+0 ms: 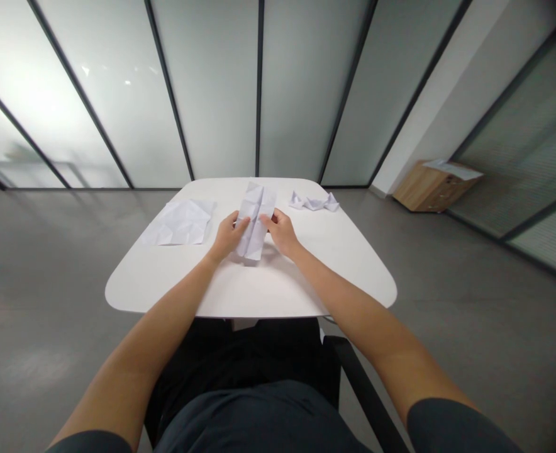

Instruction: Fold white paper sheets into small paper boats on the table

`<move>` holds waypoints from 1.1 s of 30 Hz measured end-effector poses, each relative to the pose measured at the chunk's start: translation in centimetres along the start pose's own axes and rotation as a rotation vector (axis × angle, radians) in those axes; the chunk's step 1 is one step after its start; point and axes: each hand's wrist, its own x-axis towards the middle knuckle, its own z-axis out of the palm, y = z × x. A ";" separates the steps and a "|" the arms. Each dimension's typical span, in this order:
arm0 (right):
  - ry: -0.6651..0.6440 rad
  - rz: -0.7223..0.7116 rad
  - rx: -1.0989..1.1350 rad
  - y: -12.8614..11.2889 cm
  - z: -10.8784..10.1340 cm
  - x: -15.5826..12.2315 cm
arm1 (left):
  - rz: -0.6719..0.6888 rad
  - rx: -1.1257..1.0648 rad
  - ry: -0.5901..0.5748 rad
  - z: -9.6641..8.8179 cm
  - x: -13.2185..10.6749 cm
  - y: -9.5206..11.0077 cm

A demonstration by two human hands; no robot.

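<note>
Fingers [243, 221] of the left hand [228, 236] and the right hand [282, 233] are partly closed, pinching opposite long edges of a folded paper strip [255, 220]. Neither hand is spread wide. The strip is held between them over the middle of the table, its long axis running away from the person, and whether its near end touches the tabletop cannot be told.

Behind the table, frosted glass wall panels [212, 94] in thin dark frames span the far side of the room, and a grey polished floor [46, 283] extends on both sides. At center, a white table [240, 296] with rounded corners stands before the person, whose dark clothing [240, 409] and a black chair arm [367, 390] show at the bottom of the view. At upper right, a low wooden cabinet [431, 192] stands near the glass, well apart from the table, with a white paper sheet [450, 168] on top. On the table, left of the hands, lies a creased white paper sheet [181, 222], unfolded and flat. Near the far right edge lies a small folded paper piece [314, 202], just apart from the right hand's reach.
</note>
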 end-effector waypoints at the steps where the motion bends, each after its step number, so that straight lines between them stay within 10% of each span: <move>1: 0.043 -0.019 -0.027 0.0 -0.2 0.1 | -0.009 0.004 0.028 -0.1 0.1 0.0; 10: 0.268 -0.078 -0.310 0.1 -2.6 1.4 | -0.085 -0.132 0.141 -1.8 1.0 -0.7; 20: 0.227 -0.139 -0.632 -0.7 -4.2 2.0 | -0.226 -0.501 0.129 -3.5 1.5 -0.6; 33: 0.447 -0.026 -0.755 2.0 -6.1 3.5 | -0.188 -0.176 0.499 -4.9 2.6 -2.8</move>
